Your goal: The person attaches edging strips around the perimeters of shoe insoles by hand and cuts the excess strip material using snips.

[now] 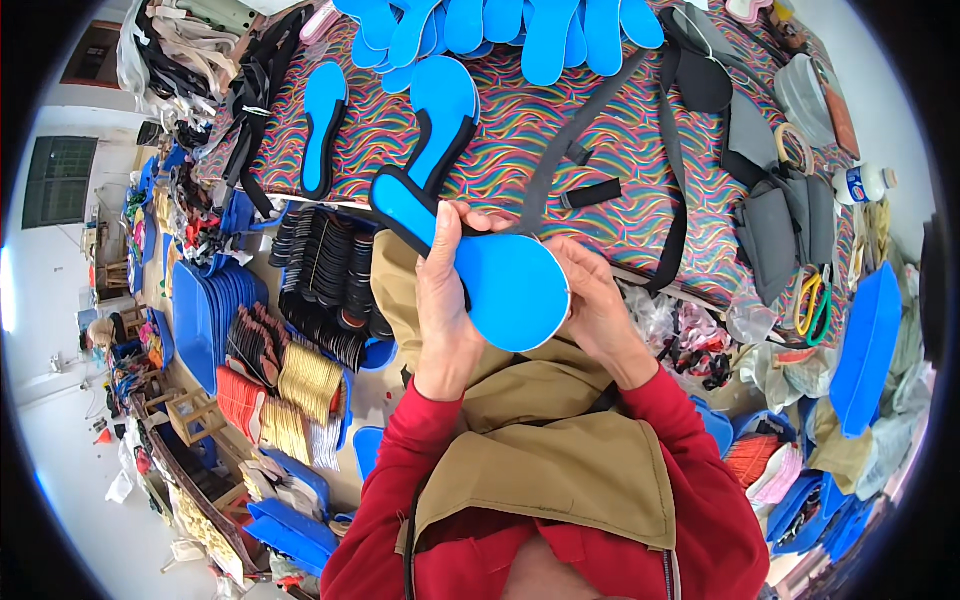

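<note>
On the table (505, 125), a heap (545, 50) of blue soles is seen, apparently unedged; near it, edged soles (325, 95) are laid, their narrow ends black-rimmed. The held sole (515, 290) appears likewise part-done. Its middle is gripped by the left hand (447, 305), its wide rim by the right hand (597, 300).

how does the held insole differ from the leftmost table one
The held insole is in the left hand and right hand; the leftmost insole lies on patterned cloth. The held insole's broad end points lower right in view; the leftmost insole's points up. Both are blue, partly edged black.
</note>
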Demonstrator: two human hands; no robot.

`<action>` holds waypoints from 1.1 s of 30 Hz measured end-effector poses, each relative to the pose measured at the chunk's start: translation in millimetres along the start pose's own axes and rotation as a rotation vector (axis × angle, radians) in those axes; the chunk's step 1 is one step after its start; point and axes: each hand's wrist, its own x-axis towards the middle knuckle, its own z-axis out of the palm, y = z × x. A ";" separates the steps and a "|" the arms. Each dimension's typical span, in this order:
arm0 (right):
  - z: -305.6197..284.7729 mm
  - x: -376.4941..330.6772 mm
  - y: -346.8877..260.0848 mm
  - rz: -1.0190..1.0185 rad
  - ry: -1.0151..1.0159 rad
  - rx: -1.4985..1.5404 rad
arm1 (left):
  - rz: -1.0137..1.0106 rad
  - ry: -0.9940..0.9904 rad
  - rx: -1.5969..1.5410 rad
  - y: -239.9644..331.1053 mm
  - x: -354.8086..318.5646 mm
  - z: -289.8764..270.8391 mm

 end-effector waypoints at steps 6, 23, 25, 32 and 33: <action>-4.7 13.6 1.3 -0.088 -0.036 -0.098 | -0.006 0.057 0.042 1.3 1.0 -0.3; 0.6 14.8 -47.3 -0.350 -0.029 -1.087 | 0.086 -0.010 0.585 5.5 -2.4 4.1; 2.0 9.0 -40.3 -0.512 -0.049 -1.142 | 0.097 -0.046 0.565 6.0 -1.6 5.5; -5.3 9.5 -44.6 -0.234 0.027 -0.931 | 0.152 -0.168 0.597 0.8 5.4 -3.9; -5.7 11.9 -44.8 -0.233 0.029 -0.932 | 0.155 -0.149 0.628 0.4 4.5 -4.4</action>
